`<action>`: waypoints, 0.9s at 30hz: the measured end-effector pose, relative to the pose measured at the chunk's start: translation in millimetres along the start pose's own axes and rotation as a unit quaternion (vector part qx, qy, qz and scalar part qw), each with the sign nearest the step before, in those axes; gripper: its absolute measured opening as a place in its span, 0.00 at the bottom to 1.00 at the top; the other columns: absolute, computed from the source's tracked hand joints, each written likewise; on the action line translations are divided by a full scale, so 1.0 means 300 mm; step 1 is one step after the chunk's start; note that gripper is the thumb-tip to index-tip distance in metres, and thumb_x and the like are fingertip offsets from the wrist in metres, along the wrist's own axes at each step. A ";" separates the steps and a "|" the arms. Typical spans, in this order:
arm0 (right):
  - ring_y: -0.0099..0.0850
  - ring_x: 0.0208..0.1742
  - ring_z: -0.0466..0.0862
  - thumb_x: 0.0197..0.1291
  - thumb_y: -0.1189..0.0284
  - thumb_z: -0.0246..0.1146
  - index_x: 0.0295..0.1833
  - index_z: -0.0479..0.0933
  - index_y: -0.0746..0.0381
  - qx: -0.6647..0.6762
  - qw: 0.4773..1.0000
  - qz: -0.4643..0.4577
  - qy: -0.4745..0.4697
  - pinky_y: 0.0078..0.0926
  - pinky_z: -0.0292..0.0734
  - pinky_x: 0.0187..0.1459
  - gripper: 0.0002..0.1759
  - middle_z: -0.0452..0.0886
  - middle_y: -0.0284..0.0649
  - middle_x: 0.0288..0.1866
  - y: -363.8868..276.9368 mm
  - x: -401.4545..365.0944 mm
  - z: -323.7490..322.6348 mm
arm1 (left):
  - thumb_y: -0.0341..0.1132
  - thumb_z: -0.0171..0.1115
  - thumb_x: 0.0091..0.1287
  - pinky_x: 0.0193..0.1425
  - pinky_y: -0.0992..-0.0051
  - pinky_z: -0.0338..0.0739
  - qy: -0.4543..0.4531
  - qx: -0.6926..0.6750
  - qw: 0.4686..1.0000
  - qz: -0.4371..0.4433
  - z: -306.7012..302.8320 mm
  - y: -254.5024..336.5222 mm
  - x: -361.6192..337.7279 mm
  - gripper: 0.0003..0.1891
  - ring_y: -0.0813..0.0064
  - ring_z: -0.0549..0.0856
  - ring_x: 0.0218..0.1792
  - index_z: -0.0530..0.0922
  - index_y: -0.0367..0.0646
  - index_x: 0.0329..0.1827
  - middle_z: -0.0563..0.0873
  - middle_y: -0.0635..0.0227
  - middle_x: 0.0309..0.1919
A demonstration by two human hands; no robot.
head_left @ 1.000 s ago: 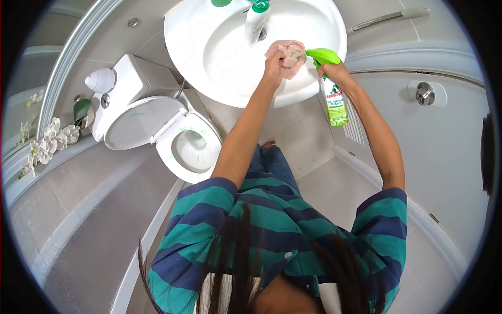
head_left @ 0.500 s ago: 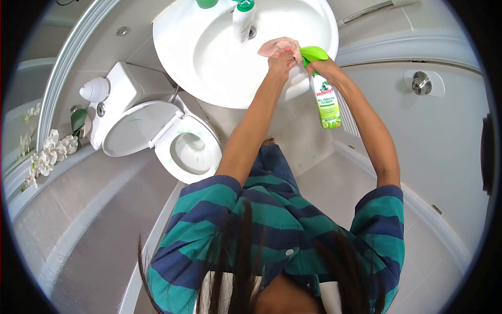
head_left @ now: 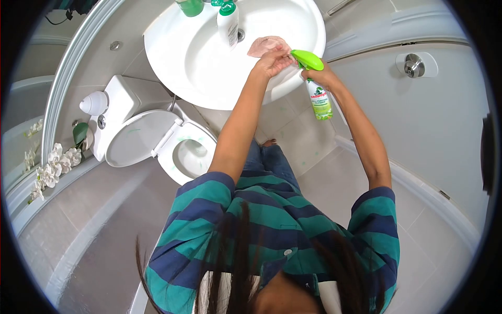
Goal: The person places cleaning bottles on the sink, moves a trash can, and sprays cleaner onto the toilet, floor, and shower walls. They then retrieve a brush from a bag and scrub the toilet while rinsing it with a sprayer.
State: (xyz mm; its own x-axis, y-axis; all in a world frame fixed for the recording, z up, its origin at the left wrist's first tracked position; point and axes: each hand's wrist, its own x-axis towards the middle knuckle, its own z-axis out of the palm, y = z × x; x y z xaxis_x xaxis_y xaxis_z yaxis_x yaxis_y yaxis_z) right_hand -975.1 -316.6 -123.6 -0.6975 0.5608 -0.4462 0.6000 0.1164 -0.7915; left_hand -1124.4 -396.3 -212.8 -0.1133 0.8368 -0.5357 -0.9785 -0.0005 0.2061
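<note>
My right hand (head_left: pixel 323 76) is wrapped round the neck of a spray bottle (head_left: pixel 320 102) with a bright green trigger head and a white and green "all-purpose cleaner" label. The bottle is tilted, its nozzle pointing left at the front right rim of the white sink (head_left: pixel 209 78). Just left of the nozzle, my left hand (head_left: pixel 274 62) holds a pink cloth (head_left: pixel 267 45), which spreads out beyond my fingers over the basin. My left fingertips are close to the nozzle, and part of the cloth is hidden behind that hand.
A white bottle with a green cap (head_left: pixel 228 26) stands by the drain, and a green container (head_left: pixel 190 7) is at the sink's back. To the left is a toilet (head_left: pixel 180 157) with its lid raised, beside white flowers (head_left: pixel 55 167). A door with a round knob (head_left: pixel 414 66) is at right.
The view has shifted a little, so the sink appears further left. The spray head has tipped closer to my left hand and the cloth. Both hands keep hold of their things.
</note>
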 end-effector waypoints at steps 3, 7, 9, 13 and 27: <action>0.31 0.33 0.78 0.34 0.71 0.63 0.44 0.76 0.66 -0.051 0.999 0.005 0.011 0.25 0.73 0.36 0.24 0.80 0.43 0.31 -0.009 -0.010 0.005 | 0.22 0.64 0.56 0.57 0.60 0.77 0.014 0.058 0.998 0.016 0.014 0.002 0.005 0.21 0.63 0.81 0.46 0.64 0.46 0.48 0.78 0.61 0.40; 0.41 0.38 0.80 0.35 0.69 0.63 0.44 0.76 0.62 -0.107 0.986 -0.120 0.042 0.32 0.74 0.41 0.23 0.80 0.46 0.37 0.062 0.008 0.036 | 0.28 0.69 0.52 0.44 0.60 0.81 0.072 0.259 0.958 0.101 -0.022 0.043 0.027 0.21 0.59 0.85 0.35 0.69 0.45 0.47 0.80 0.63 0.38; 0.47 0.41 0.79 0.36 0.68 0.64 0.45 0.75 0.62 -0.105 0.981 -0.153 0.061 0.35 0.74 0.43 0.24 0.79 0.48 0.38 0.039 -0.031 0.040 | 0.31 0.72 0.48 0.45 0.58 0.79 0.129 0.620 0.759 0.151 -0.076 0.064 0.027 0.26 0.55 0.82 0.42 0.71 0.45 0.51 0.80 0.62 0.42; 0.35 0.38 0.80 0.39 0.72 0.64 0.48 0.75 0.61 0.023 0.976 -0.168 0.134 0.29 0.73 0.43 0.24 0.80 0.41 0.37 -0.033 -0.156 0.005 | 0.36 0.76 0.35 0.62 0.64 0.67 0.049 0.873 0.430 0.225 0.094 0.076 -0.233 0.44 0.60 0.67 0.63 0.68 0.47 0.62 0.72 0.57 0.59; 0.38 0.58 0.70 0.49 0.61 0.69 0.64 0.61 0.64 0.397 0.837 0.021 0.375 0.43 0.78 0.51 0.39 0.65 0.49 0.58 0.030 -0.414 -0.624 | 0.33 0.74 0.39 0.49 0.74 0.74 -0.084 0.503 0.832 0.217 0.149 -0.139 -0.550 0.31 0.74 0.80 0.41 0.76 0.34 0.51 0.82 0.63 0.41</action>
State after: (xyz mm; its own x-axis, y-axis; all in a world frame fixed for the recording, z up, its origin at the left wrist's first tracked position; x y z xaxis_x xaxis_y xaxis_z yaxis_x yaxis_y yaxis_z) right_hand -809.6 -231.8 3.1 -0.0617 0.9426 -0.3282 -0.0402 -0.3309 -0.9428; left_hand -1057.1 -509.9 -96.3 -0.3105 0.9419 -0.1281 -0.2025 0.0661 0.9770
